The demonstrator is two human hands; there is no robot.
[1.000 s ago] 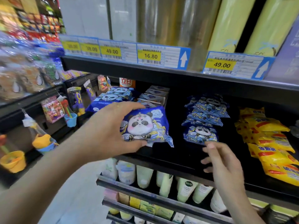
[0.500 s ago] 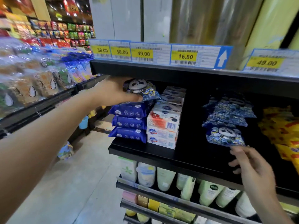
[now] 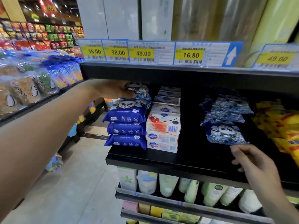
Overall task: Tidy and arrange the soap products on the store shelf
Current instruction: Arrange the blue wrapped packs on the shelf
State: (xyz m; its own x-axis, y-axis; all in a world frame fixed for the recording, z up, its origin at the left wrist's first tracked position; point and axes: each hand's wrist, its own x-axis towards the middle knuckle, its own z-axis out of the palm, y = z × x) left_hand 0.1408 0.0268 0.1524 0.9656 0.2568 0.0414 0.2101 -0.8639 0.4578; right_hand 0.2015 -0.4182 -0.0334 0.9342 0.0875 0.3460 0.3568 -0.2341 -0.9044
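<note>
My left hand [image 3: 113, 90] grips a blue panda soap pack [image 3: 139, 91] at the top of the stack at the shelf's left end. Under it lies another panda pack [image 3: 127, 104] on three dark blue soap packs [image 3: 126, 128]. White boxed soaps [image 3: 163, 126] stand stacked just to the right. A pile of panda packs [image 3: 224, 120] sits further right on the black shelf [image 3: 186, 160]. My right hand [image 3: 252, 164] hovers at the shelf's front edge, just below the front panda pack [image 3: 226, 135], fingers loosely curled and holding nothing.
Yellow soap packs [image 3: 281, 126] fill the shelf's right end. Price tags [image 3: 161, 52] line the shelf above, close over my left hand. White and green tubes [image 3: 191, 188] stand on the shelf below. An aisle floor [image 3: 72, 183] opens to the left, with snack racks [image 3: 32, 81] beyond.
My left hand carried the panda pack from the shelf's middle to the left stack and now holds it on top. My right hand stayed at the shelf's front edge.
</note>
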